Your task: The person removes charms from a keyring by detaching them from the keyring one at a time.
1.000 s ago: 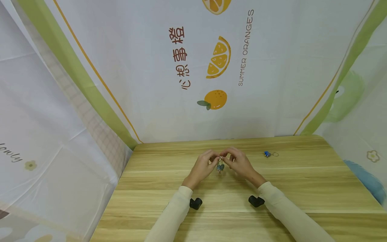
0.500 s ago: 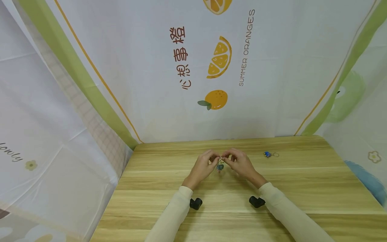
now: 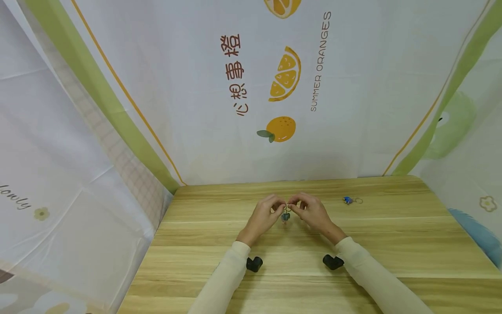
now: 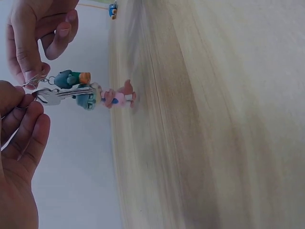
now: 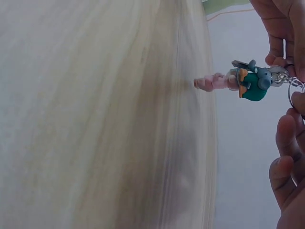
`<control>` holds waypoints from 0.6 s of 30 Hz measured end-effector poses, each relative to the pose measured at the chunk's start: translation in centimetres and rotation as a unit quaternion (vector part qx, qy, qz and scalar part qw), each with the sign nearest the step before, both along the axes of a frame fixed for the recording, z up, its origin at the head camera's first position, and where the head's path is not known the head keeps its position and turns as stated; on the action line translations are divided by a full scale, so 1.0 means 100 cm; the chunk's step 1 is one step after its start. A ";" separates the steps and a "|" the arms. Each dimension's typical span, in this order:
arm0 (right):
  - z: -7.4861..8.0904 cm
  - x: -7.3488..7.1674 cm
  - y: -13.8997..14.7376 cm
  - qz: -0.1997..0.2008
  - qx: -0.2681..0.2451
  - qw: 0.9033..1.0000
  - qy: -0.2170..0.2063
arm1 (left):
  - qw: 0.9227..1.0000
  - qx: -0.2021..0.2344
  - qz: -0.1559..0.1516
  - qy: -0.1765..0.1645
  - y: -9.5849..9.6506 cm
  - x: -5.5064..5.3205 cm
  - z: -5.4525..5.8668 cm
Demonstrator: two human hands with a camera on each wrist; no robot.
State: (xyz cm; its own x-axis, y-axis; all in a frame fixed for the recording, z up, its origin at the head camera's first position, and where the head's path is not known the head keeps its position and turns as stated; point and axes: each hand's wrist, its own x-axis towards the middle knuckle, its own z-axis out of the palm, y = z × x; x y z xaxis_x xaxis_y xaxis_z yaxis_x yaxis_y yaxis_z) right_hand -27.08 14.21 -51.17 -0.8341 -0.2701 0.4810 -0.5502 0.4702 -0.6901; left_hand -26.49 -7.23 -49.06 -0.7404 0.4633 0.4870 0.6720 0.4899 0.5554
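In the head view my left hand (image 3: 262, 218) and right hand (image 3: 312, 214) meet above the table, fingertips nearly together. Thumb and fingers of the left hand pinch a key ring bearing several silver keys (image 4: 59, 94). The right hand pinches the metal ring (image 5: 296, 91) of a keychain with a small grey-headed figurine in green (image 5: 255, 87). A second figurine, pink with a bluish top (image 4: 114, 98), hangs beside the keys. Fingertips partly hide where the rings meet, so whether they are linked cannot be told.
A blue figurine keychain (image 3: 347, 200) with its ring lies on the wooden table (image 3: 219, 261), right of the hands. Black camera mounts (image 3: 255, 264) sit at both wrists. A white cloth printed with oranges (image 3: 196, 109) hangs behind the table.
Both hands stay almost in place with the rings pinched. The hanging figurines have turned and swung slightly between the fingers.
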 end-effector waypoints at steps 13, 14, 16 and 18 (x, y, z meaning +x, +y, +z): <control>0.002 -0.002 0.007 -0.023 -0.005 0.999 -0.022 | 1.000 0.004 0.002 -0.013 -0.002 -0.001 0.000; 0.002 -0.002 0.008 -0.024 -0.006 0.999 -0.025 | 1.000 0.004 0.003 -0.014 -0.002 -0.001 0.000; 0.002 -0.002 0.008 -0.025 -0.007 0.999 -0.025 | 1.000 0.005 0.003 -0.014 -0.002 -0.001 0.000; 0.002 -0.002 0.009 -0.027 -0.009 0.999 -0.023 | 1.000 0.007 0.004 -0.011 -0.003 -0.001 -0.001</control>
State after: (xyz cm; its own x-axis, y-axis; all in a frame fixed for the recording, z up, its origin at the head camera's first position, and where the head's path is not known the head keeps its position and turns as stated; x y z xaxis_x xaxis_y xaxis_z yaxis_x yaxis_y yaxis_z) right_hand -27.31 15.11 -50.96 -0.8683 -0.2164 0.4463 -0.4923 0.4853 -0.7226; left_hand -26.56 -7.48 -49.14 -0.7548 0.4502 0.4770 0.6553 0.4867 0.5776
